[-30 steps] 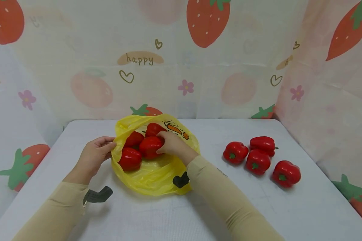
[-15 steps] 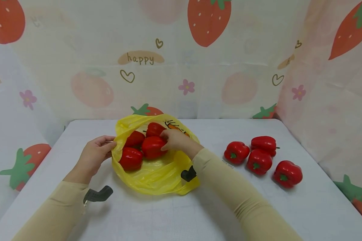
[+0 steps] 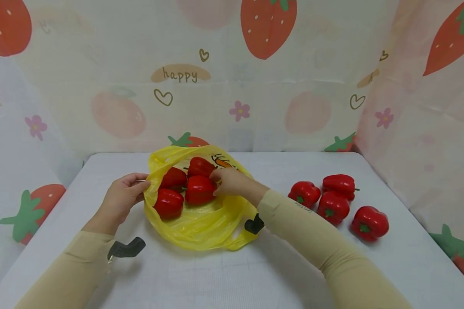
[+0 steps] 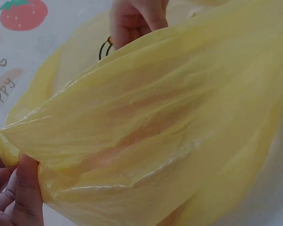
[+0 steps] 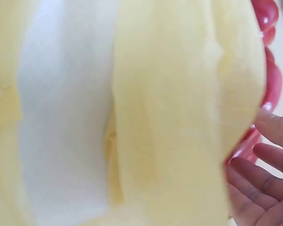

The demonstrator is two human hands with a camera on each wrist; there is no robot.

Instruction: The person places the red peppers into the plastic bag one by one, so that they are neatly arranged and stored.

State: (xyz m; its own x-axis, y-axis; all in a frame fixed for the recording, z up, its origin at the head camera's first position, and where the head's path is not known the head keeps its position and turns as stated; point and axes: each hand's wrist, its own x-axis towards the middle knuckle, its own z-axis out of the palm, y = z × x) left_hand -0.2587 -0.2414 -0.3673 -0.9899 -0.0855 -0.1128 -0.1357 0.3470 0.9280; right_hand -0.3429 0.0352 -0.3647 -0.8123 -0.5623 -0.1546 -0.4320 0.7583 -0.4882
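A yellow plastic bag point(image 3: 201, 240) lies with its mouth open, and several red bell peppers are inside it. My left hand point(image 3: 125, 193) pinches the left rim of the bag between thumb and fingers, plain in the left wrist view, where the bag film point(image 4: 146, 132) hides most of the contents. At the right side of the bag's mouth is my right hand point(image 3: 232, 183), beside the nearest bell pepper point(image 3: 200, 190). In the right wrist view its fingers point(image 5: 269, 181) are spread and loosely bent near the red peppers; whether they touch is hard to tell.
Several more red bell peppers point(image 3: 334, 206) stand grouped on the right of the white table point(image 3: 185, 279). A printed cloth point(image 3: 216, 107) with strawberries hangs behind and at the sides. A dark wrist mount point(image 3: 127, 248) juts from the left sleeve.
My right hand has drawn rightward from the middle of the bag, and its gap to the left peppers has grown. The nearest pepper has shifted slightly right. My left hand has stayed at the rim.
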